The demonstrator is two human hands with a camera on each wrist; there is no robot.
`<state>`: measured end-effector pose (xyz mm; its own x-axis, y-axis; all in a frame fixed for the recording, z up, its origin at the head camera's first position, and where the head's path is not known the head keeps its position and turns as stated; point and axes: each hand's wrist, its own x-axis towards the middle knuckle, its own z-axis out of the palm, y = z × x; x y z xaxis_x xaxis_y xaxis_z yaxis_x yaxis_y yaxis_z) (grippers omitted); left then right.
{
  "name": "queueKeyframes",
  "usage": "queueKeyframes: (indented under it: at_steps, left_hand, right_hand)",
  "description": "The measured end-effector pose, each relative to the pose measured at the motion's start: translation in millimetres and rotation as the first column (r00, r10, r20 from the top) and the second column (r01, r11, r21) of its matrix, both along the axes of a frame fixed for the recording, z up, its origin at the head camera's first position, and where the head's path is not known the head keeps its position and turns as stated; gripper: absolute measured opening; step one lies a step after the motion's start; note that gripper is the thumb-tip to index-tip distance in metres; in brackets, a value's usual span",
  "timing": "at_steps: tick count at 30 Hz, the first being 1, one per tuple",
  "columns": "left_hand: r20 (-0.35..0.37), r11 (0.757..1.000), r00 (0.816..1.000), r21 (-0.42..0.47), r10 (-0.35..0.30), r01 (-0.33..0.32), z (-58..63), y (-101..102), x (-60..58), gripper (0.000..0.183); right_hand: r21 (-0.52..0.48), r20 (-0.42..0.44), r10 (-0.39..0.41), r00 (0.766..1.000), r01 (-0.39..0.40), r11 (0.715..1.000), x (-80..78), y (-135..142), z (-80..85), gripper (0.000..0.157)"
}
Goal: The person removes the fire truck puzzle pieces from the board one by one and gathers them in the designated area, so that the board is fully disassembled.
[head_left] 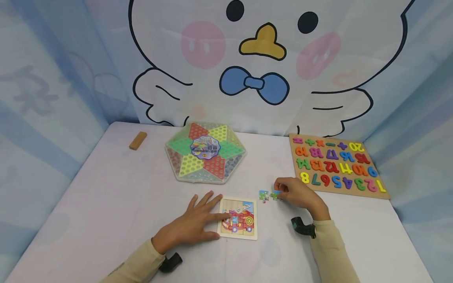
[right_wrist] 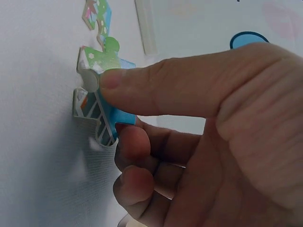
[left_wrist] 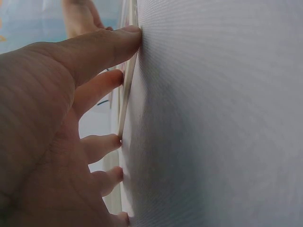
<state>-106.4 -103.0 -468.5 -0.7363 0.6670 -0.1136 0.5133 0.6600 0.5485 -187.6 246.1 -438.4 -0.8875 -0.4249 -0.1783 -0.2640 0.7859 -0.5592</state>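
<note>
Your right hand's grip is narrow, pinching the blue piece beside the green piece and to the right of the tray, apart from it. Your left hand spreads wide, touching the tray. The piece should prove light, stiff and smooth; pinch opposite edges gently, clear of the knobs, which might bend.

Puzzle tray front ctr, pcs just R; game board behind, number board back R, block back L.

The wooden board bears numbers 1–20 and arithmetic signs.
</note>
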Motion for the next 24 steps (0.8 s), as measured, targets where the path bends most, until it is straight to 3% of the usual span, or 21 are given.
queueKeyframes:
  at_steps: [24]
  left_hand:
    - [0.021,1.0,1.0,0.001,0.006,-0.006,1.0,-0.6,-0.2,0.059]
  right_hand:
    - [0.102,0.033,-0.058,0.998,0.054,0.993,1.9,-9.4,-0.4,0.017]
